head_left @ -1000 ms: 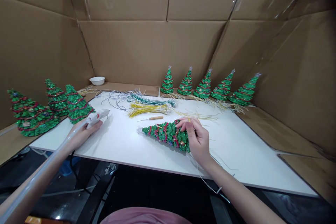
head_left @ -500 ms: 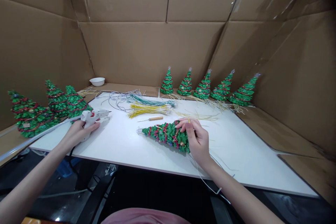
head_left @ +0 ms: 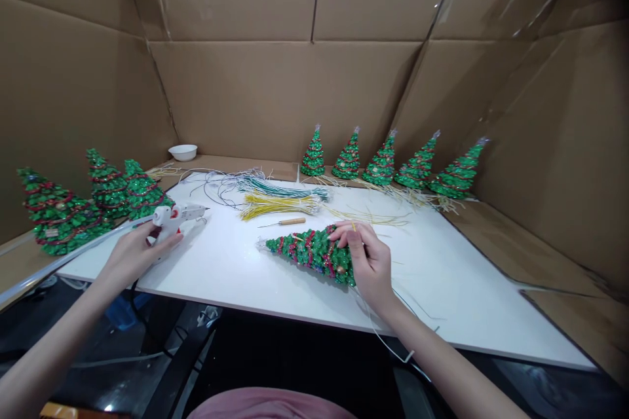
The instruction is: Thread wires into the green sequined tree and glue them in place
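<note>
My left hand (head_left: 132, 254) is around the handle of a white glue gun (head_left: 170, 217), with thumb and fingers apart and the handle showing between them. The gun stands at the table's left, nozzle to the right. My right hand (head_left: 367, 255) pinches a short, thin yellow piece (head_left: 353, 226) between thumb and finger; its kind is too small to make out. That hand rests against the wide end of a small beaded Christmas tree (head_left: 309, 250) lying on its side, its clear star tip pointing left. Red garland and coloured beads decorate the tree.
A wooden-handled awl (head_left: 291, 221) lies behind the tree. Beyond it are bundles of yellow wires (head_left: 275, 205) and green wires (head_left: 280, 188). Several trees (head_left: 379, 163) line the back; three larger ones (head_left: 66, 222) stand left. A white bowl (head_left: 183, 152) sits near cardboard walls (head_left: 236, 91).
My left hand has loosened around the glue gun's handle and drawn slightly back toward me and left. My right hand and the lying tree have stayed in place.
</note>
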The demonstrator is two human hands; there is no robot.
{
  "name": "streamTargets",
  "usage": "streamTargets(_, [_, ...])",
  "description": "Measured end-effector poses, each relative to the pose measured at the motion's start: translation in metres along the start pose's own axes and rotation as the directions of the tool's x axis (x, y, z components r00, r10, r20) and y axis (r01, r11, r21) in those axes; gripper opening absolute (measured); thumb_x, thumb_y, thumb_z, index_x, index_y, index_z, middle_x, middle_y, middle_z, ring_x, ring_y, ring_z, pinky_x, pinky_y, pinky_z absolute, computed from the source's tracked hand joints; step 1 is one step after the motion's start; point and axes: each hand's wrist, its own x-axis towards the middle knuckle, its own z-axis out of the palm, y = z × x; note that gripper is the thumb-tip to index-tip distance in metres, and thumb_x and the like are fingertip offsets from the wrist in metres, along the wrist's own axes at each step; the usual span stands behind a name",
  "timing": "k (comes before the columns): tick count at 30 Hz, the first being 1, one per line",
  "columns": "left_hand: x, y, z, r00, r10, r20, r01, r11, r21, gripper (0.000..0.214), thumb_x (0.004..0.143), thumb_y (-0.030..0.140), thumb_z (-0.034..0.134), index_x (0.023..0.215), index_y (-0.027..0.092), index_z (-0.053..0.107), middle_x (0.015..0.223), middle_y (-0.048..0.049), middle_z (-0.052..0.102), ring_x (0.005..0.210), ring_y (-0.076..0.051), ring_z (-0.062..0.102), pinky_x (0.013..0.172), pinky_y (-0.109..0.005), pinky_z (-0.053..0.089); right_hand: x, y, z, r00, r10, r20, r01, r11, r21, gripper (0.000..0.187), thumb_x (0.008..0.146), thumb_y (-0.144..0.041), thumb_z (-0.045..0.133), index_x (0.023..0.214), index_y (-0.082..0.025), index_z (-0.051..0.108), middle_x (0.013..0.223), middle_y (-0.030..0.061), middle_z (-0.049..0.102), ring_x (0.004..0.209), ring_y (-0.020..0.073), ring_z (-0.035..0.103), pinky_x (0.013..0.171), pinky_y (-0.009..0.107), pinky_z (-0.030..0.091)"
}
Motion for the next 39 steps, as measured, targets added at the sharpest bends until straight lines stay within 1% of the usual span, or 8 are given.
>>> streamTargets(4, [-0.026,0.007,-0.015,0.986,0.141,-0.090,-0.137,0.989,0.056,0.047,0.082,0.059,0.042,0.102,0.019,0.056,0.103,-0.0044,0.065,0.082,-0.023,0.061,0.073,-0.028,0.045,0.001,-0.001,0.001,1.000,0.001,-0.002,-0.001,1.000,-0.002,0.032,0.097,-0.028,0.041,0.068,-0.022,0.053,0.074,0.0032,0.063,0.087,0.0214,0.059,0.084,0.038,0.042])
streamTargets(9, [-0.068,0.003,-0.026,0.912,0.163,-0.377,-0.059,0.960,0.273,0.045,0.090,0.054,0.026,0.080,0.022,0.056,0.073,-0.0035,0.058,0.069,-0.024,0.058,0.062,-0.031,0.040,0.000,0.000,0.000,1.000,-0.004,-0.003,0.004,1.000,-0.002,0.033,0.097,-0.028,0.041,0.067,-0.022,0.052,0.074,0.0033,0.064,0.087,0.0212,0.059,0.085,0.038,0.042])
streamTargets(11, [-0.078,0.001,-0.027,0.922,0.207,-0.327,-0.126,0.960,0.251,0.049,0.090,0.054,0.025,0.065,0.023,0.054,0.067,-0.0040,0.058,0.068,-0.025,0.057,0.058,-0.031,0.037,-0.001,0.001,0.000,1.000,-0.003,-0.005,0.003,1.000,0.005,0.032,0.097,-0.029,0.042,0.067,-0.022,0.052,0.074,0.0034,0.064,0.088,0.0213,0.059,0.086,0.038,0.042])
streamTargets(14, [-0.081,0.013,-0.026,0.929,0.371,-0.012,-0.371,0.928,-0.035,0.046,0.090,0.049,0.034,0.057,0.021,0.052,0.061,-0.0021,0.058,0.063,-0.021,0.056,0.062,-0.031,0.041,-0.001,0.002,0.000,1.000,0.022,-0.011,-0.022,1.000,0.020,0.033,0.097,-0.032,0.042,0.067,-0.022,0.053,0.075,0.0040,0.065,0.089,0.0216,0.060,0.086,0.038,0.042])
streamTargets(21, [-0.043,0.121,-0.010,0.775,0.629,-0.060,-0.554,0.631,-0.544,0.029,0.088,0.043,0.052,0.105,0.021,0.060,0.109,-0.0059,0.065,0.100,-0.022,0.058,0.086,-0.031,0.046,0.003,0.004,0.001,0.992,0.117,-0.046,-0.113,0.990,0.080,0.038,0.095,-0.043,0.043,0.066,-0.021,0.054,0.076,0.0054,0.069,0.092,0.0233,0.064,0.087,0.040,0.046])
streamTargets(25, [-0.018,0.170,0.023,0.549,0.836,-0.028,-0.572,0.351,-0.741,0.065,0.075,0.039,0.074,0.132,0.026,0.047,0.137,-0.0087,0.051,0.123,-0.026,0.050,0.103,-0.038,0.039,0.005,0.005,0.000,0.982,0.177,-0.059,-0.169,0.978,0.124,0.039,0.094,-0.045,0.044,0.065,-0.021,0.054,0.076,0.0054,0.071,0.094,0.0240,0.065,0.089,0.042,0.046])
streamTargets(27, [-0.012,0.181,0.042,0.498,0.866,-0.043,-0.541,0.272,-0.796,0.078,0.070,0.036,0.079,0.137,0.027,0.042,0.137,-0.0105,0.051,0.124,-0.027,0.050,0.104,-0.041,0.039,0.005,0.007,0.000,0.978,0.198,-0.067,-0.186,0.971,0.152,0.039,0.094,-0.045,0.044,0.066,-0.021,0.054,0.077,0.0054,0.073,0.096,0.0240,0.065,0.091,0.042,0.045])
streamTargets(39, [-0.019,0.183,0.071,0.601,0.798,0.049,-0.376,0.337,-0.863,0.057,0.077,0.032,0.073,0.129,0.022,0.052,0.122,-0.0109,0.062,0.113,-0.025,0.058,0.094,-0.036,0.046,0.001,0.011,0.012,0.880,0.387,-0.275,-0.216,0.842,0.494,0.039,0.094,-0.049,0.043,0.067,-0.021,0.049,0.075,0.0025,0.074,0.101,0.0236,0.067,0.098,0.047,0.042])
